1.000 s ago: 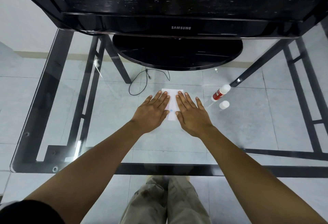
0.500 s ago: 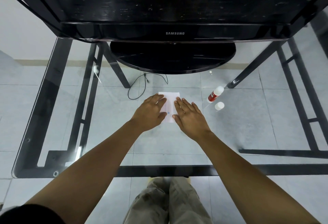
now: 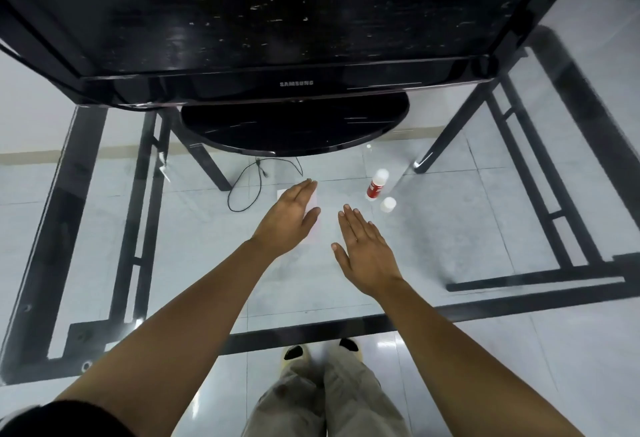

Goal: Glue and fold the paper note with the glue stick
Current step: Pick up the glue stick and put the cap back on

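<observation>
The white paper note (image 3: 313,202) lies on the glass table, mostly hidden under my left hand (image 3: 289,220), which rests flat on it with fingers together. Only thin strips of the paper show at the hand's edges. My right hand (image 3: 363,249) hovers flat and empty to the right of the note, apart from it. The red and white glue stick (image 3: 376,184) lies uncapped on the glass beyond my right hand, and its white cap (image 3: 388,204) stands just in front of it.
A black Samsung television (image 3: 298,21) on an oval stand (image 3: 294,125) fills the back of the glass table (image 3: 138,327). A black cable (image 3: 249,187) lies on the floor below. My legs and shoes show under the near edge.
My right hand has lifted off the note and drawn back to the right. My left hand has slid over the paper, covering most of it. The view shifted.
</observation>
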